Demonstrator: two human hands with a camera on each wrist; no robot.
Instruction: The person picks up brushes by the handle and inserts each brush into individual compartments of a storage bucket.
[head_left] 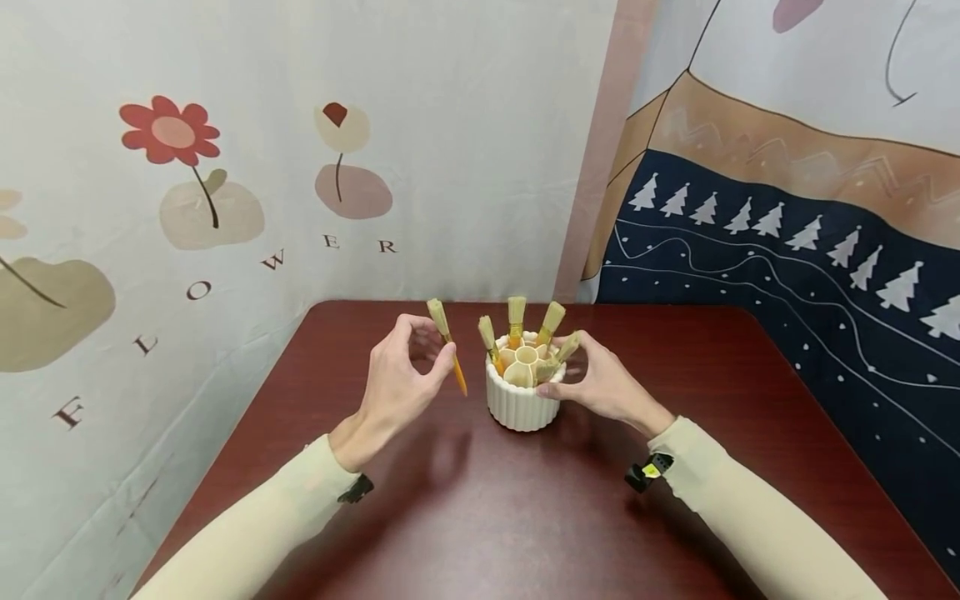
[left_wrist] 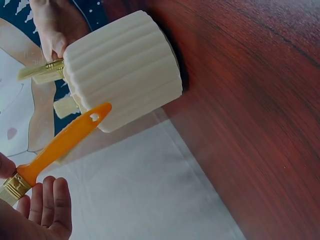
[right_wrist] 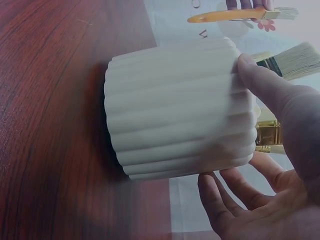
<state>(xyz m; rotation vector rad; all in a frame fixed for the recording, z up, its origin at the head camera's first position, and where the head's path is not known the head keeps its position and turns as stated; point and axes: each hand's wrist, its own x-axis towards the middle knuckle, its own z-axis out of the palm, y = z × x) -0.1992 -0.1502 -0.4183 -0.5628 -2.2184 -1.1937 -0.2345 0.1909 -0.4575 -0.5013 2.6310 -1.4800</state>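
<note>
A white ribbed holder [head_left: 522, 397] [left_wrist: 125, 70] [right_wrist: 177, 107] stands on the dark red table [head_left: 525, 517], with several orange-handled brushes [head_left: 516, 321] upright in its compartments. My left hand [head_left: 401, 375] pinches one more orange-handled brush [head_left: 447, 343] [left_wrist: 60, 145] [right_wrist: 235, 15] near its ferrule, bristles up, just left of the holder and above the table. My right hand [head_left: 596, 385] grips the holder's right side, thumb [right_wrist: 265, 82] on the rim and fingers [right_wrist: 225, 200] curled around the wall.
A flower-printed cloth wall [head_left: 225, 167] stands close on the left and a tree-patterned hanging [head_left: 787, 242] on the right, meeting behind the table. The table edge runs along the left wall.
</note>
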